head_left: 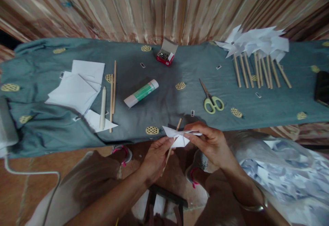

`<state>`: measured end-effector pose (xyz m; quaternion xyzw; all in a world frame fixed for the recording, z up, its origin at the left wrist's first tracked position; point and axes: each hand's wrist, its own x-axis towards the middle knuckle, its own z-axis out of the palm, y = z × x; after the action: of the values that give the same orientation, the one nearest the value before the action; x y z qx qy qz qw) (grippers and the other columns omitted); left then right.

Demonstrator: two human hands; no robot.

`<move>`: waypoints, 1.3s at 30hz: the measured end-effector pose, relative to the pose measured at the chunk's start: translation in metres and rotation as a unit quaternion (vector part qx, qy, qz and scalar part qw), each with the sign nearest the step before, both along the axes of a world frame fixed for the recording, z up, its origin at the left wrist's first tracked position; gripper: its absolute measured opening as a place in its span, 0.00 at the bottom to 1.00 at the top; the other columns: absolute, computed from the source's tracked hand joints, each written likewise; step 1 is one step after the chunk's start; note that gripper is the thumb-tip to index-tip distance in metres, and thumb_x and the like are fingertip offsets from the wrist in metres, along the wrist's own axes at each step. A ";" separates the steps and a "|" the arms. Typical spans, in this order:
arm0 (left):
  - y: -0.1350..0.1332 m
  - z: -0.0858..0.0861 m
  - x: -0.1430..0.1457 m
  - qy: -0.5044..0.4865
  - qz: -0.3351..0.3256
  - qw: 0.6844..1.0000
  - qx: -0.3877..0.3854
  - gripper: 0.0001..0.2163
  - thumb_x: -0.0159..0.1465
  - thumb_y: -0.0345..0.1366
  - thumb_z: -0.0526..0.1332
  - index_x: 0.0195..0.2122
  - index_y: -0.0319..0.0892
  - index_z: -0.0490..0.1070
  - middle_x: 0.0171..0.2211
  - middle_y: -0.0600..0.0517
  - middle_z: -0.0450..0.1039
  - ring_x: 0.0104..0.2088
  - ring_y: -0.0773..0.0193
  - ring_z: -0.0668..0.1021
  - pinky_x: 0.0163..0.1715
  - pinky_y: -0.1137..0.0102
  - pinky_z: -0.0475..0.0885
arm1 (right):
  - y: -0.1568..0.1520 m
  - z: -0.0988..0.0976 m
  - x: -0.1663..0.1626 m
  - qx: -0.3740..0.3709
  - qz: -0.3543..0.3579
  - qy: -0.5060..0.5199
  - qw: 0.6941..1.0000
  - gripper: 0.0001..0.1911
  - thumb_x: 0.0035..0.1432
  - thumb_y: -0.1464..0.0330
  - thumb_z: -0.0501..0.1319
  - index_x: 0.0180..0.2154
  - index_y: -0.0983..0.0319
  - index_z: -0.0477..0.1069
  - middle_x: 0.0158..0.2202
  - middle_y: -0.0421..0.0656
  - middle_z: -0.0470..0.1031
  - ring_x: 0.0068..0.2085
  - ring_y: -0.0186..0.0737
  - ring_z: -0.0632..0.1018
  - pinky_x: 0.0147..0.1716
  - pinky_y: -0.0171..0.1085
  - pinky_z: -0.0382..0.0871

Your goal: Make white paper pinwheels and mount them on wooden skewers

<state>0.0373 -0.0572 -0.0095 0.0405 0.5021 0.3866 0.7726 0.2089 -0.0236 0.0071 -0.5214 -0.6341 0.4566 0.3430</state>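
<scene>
Over the front edge of the cloth-covered table, my left hand (159,152) pinches a folded white paper pinwheel (181,141) together with a thin wooden stick (166,162). The stick slants behind the paper, its upper end showing above it. My right hand (209,140) is closed on the right side of the same pinwheel, thumb and fingers pressing a fold. Where paper and stick meet is partly covered by my fingers, so I cannot tell whether they are joined. Green-handled scissors (213,103) lie nearest, beyond my right hand.
Paper squares (74,90), a white marker-like stick (102,108) and two wooden sticks (114,87) lie left. A glue stick (141,93) and an open red box of small metal pieces (166,57) lie mid-table. Several pinwheels (264,44) lie back right; a plastic bag (280,174) stands below.
</scene>
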 end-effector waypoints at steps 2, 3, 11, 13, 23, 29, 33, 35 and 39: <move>0.000 0.000 0.000 -0.003 -0.001 1.000 0.005 0.18 0.44 0.45 0.77 0.32 0.40 0.82 0.30 0.51 0.80 0.29 0.71 0.72 0.32 0.77 0.64 | 0.000 -0.002 0.001 -0.004 0.002 -0.004 1.000 0.04 0.58 0.66 0.66 0.37 0.55 0.79 0.35 0.39 0.79 0.36 0.35 0.80 0.37 0.32 0.73; 0.000 0.000 -0.001 -0.004 -0.002 1.000 0.005 0.17 0.44 0.44 0.76 0.32 0.40 0.82 0.30 0.51 0.80 0.29 0.71 0.72 0.33 0.76 0.64 | -0.001 -0.003 0.001 -0.005 0.001 -0.006 1.000 0.04 0.58 0.65 0.66 0.37 0.55 0.79 0.35 0.39 0.79 0.36 0.35 0.80 0.37 0.32 0.73; -0.003 -0.001 -0.002 -0.002 -0.002 1.000 0.000 0.16 0.47 0.44 0.75 0.33 0.40 0.82 0.31 0.50 0.80 0.31 0.69 0.72 0.36 0.74 0.65 | -0.001 -0.001 -0.001 0.002 -0.001 -0.006 1.000 0.05 0.59 0.65 0.65 0.37 0.55 0.79 0.36 0.40 0.80 0.37 0.37 0.80 0.37 0.34 0.75; -0.002 -0.002 -0.003 0.001 -0.002 1.000 -0.001 0.16 0.46 0.43 0.76 0.33 0.40 0.82 0.31 0.50 0.80 0.30 0.70 0.72 0.35 0.75 0.64 | -0.001 -0.001 -0.001 0.008 -0.001 -0.021 1.000 0.05 0.58 0.65 0.65 0.37 0.55 0.79 0.36 0.40 0.80 0.37 0.37 0.80 0.38 0.34 0.75; -0.002 -0.004 -0.002 -0.007 0.001 1.000 -0.005 0.19 0.44 0.45 0.76 0.34 0.40 0.82 0.31 0.50 0.80 0.31 0.67 0.74 0.35 0.74 0.65 | -0.002 0.000 0.000 -0.002 0.006 -0.005 1.000 0.05 0.58 0.64 0.66 0.36 0.56 0.79 0.36 0.40 0.80 0.34 0.36 0.81 0.34 0.34 0.77; -0.005 -0.007 -0.005 -0.001 0.011 1.000 -0.001 0.18 0.45 0.43 0.76 0.35 0.40 0.82 0.32 0.49 0.80 0.32 0.66 0.75 0.33 0.73 0.63 | -0.004 -0.003 0.000 -0.021 0.004 -0.001 1.000 0.07 0.57 0.61 0.67 0.36 0.57 0.79 0.36 0.42 0.80 0.31 0.37 0.80 0.29 0.33 0.77; -0.004 -0.005 -0.005 -0.017 0.016 1.000 0.000 0.18 0.43 0.43 0.77 0.32 0.39 0.82 0.29 0.50 0.79 0.32 0.65 0.76 0.35 0.71 0.66 | -0.002 0.003 -0.002 -0.018 0.017 0.015 1.000 0.07 0.56 0.60 0.67 0.35 0.55 0.79 0.35 0.41 0.81 0.33 0.38 0.81 0.32 0.34 0.77; -0.003 -0.003 -0.005 -0.023 0.019 1.000 -0.005 0.16 0.43 0.43 0.76 0.30 0.39 0.81 0.27 0.50 0.79 0.31 0.65 0.76 0.36 0.71 0.66 | -0.001 0.008 -0.003 -0.024 0.028 0.025 0.999 0.08 0.56 0.58 0.67 0.34 0.55 0.80 0.34 0.42 0.81 0.33 0.39 0.82 0.32 0.34 0.77; -0.003 -0.005 -0.005 -0.010 0.019 1.000 -0.018 0.14 0.47 0.42 0.75 0.29 0.38 0.81 0.25 0.51 0.76 0.28 0.67 0.74 0.35 0.71 0.65 | 0.001 0.012 -0.001 -0.049 0.035 0.030 0.998 0.09 0.55 0.58 0.68 0.33 0.55 0.80 0.34 0.42 0.82 0.33 0.39 0.81 0.32 0.34 0.77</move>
<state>0.0324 -0.0603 -0.0141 0.0133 0.5022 0.3925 0.7704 0.2080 -0.0228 0.0189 -0.5007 -0.6183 0.5146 0.3198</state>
